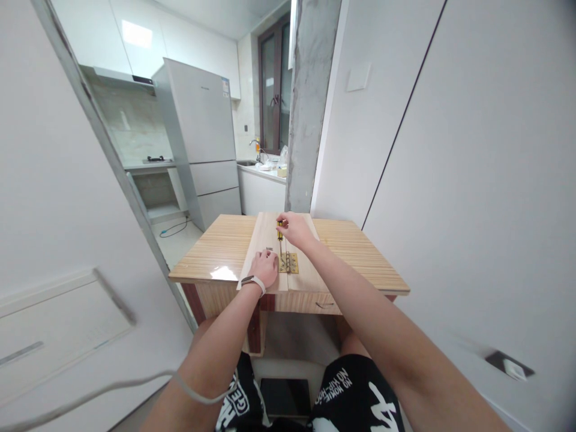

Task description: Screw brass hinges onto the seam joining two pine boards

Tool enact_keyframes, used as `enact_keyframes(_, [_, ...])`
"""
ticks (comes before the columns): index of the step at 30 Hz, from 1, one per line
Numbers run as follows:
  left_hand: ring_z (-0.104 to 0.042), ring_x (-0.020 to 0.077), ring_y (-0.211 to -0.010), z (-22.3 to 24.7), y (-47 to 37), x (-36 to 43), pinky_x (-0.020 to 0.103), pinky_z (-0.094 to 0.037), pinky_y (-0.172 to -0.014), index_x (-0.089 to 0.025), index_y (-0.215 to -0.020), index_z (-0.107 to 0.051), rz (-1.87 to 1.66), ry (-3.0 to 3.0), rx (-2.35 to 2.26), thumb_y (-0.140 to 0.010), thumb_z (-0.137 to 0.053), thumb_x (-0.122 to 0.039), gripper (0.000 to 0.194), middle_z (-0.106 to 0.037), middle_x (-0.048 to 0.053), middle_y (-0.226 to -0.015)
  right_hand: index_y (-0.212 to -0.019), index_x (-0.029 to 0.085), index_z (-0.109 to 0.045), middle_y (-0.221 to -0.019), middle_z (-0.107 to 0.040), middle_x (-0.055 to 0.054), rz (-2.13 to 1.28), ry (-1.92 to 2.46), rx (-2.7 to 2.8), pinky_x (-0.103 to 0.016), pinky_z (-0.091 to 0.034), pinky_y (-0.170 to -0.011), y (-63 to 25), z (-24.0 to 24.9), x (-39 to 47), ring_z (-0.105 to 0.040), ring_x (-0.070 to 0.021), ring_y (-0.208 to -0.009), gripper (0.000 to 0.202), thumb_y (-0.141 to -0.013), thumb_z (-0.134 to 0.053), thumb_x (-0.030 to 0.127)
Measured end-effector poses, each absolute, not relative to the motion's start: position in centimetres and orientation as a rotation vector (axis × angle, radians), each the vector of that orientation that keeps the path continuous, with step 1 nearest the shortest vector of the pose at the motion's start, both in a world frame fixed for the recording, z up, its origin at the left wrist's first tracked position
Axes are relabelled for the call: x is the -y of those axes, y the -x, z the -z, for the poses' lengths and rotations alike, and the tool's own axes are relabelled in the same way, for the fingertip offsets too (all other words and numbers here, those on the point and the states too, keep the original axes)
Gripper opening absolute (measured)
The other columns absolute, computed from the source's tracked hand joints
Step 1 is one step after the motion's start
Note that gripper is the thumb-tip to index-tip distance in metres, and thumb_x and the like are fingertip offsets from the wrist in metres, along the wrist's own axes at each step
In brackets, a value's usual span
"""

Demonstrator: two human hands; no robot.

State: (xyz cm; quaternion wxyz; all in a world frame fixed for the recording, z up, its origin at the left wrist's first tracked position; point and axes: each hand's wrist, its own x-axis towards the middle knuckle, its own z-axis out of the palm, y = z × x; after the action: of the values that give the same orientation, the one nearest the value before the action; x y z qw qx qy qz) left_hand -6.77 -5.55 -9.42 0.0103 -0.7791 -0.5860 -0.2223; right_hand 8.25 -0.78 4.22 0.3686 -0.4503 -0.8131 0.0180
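Observation:
My right hand (pixel 293 229) is closed around the yellow and black handle of a screwdriver (pixel 279 230). The screwdriver stands nearly upright, its tip down at the left leaf of a brass hinge (pixel 288 263). That hinge lies across the seam between two pale wooden boards (pixel 261 231). Beside it, my left hand (pixel 264 267) rests on the left board with its fingers bent and the fingertips close to the hinge's left edge. Whether a small screw is under those fingertips is hidden. A few small dark screws (pixel 269 248) lie on the board just beyond my left hand.
The boards lie on a wood-grain table (pixel 360 255) with a drawer handle (pixel 324 305) at its front. A white cable (pixel 148 379) runs past my left forearm. Walls stand close on both sides. Beyond are a grey fridge (pixel 204 120) and a sink counter (pixel 265 172).

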Motion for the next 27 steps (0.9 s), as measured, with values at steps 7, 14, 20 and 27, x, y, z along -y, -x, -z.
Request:
enact_keyframes(7, [-0.047,0.0287,-0.114,9.2,6.8,5.7,0.044,-0.041,-0.100,-0.026,-0.125,-0.062,0.677,2.446,1.850,-0.099,-0.042,-0.025,0.032,-0.057,0.012,-0.128,-0.095,0.022,-0.066,-0.092,-0.067,-0.004,0.125,1.305,2.021,-0.029,-0.042,-0.078,-7.5,-4.5,1.9,-0.059,-0.0187,-0.085,0.013,-0.087,-0.075,0.028])
enact_keyframes(14, [-0.047,0.0290,-0.116,9.2,6.8,5.8,0.044,-0.040,-0.101,-0.026,-0.124,-0.063,0.681,2.446,1.869,-0.100,-0.042,-0.025,0.032,-0.057,0.011,-0.127,-0.095,0.023,-0.068,-0.091,-0.072,-0.001,-0.031,1.211,2.084,-0.027,-0.043,-0.078,-7.4,-4.4,1.1,-0.063,-0.0167,-0.084,0.015,-0.087,-0.066,0.010])
enact_keyframes(20, [-0.048,0.0293,-0.115,9.3,6.8,5.7,0.045,-0.041,-0.101,-0.026,-0.123,-0.063,0.699,2.455,1.859,-0.099,-0.043,-0.025,0.032,-0.057,0.012,-0.128,-0.106,0.021,-0.064,-0.098,-0.074,-0.002,-0.158,1.200,2.037,-0.026,-0.045,-0.082,-7.5,-4.4,0.9,-0.066,-0.0152,-0.089,0.027,-0.083,-0.071,0.008])
enact_keyframes(27, [-0.048,0.0281,-0.115,9.3,6.8,5.7,0.043,-0.041,-0.101,-0.025,-0.122,-0.063,0.718,2.449,1.847,-0.099,-0.044,-0.024,0.030,-0.057,0.011,-0.127,-0.098,0.022,-0.067,-0.096,-0.070,-0.004,0.044,1.257,2.070,-0.028,-0.042,-0.078,-7.2,-4.6,1.8,-0.062,-0.0177,-0.086,0.013,-0.089,-0.074,0.029])
